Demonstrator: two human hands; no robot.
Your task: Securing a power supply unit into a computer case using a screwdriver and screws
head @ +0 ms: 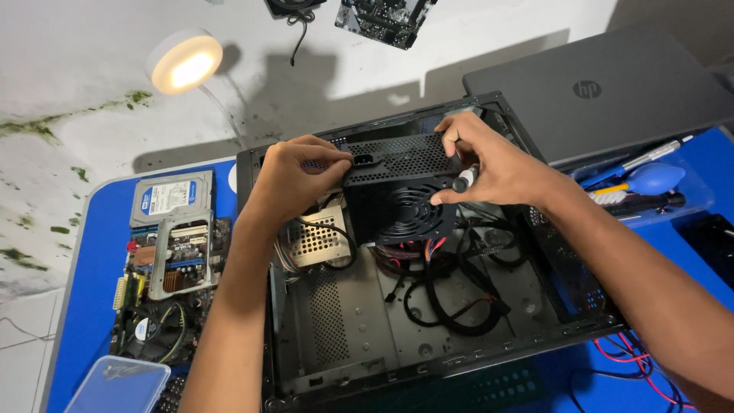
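Blue worktop (92,252), centre frame: open PC case (428,359); left hand (294,176) and right hand (489,164) both clasp black power supply (397,191); right grip also pinches a screwdriver (466,178).

Your left hand (294,172) covers the near corner of the power supply (397,191), and your right hand (489,164) hides most of the screwdriver (465,180), so you see only its tip end. The top edge cuts off a circuit board (386,15); the case (428,306) loses its near corner at the bottom edge.
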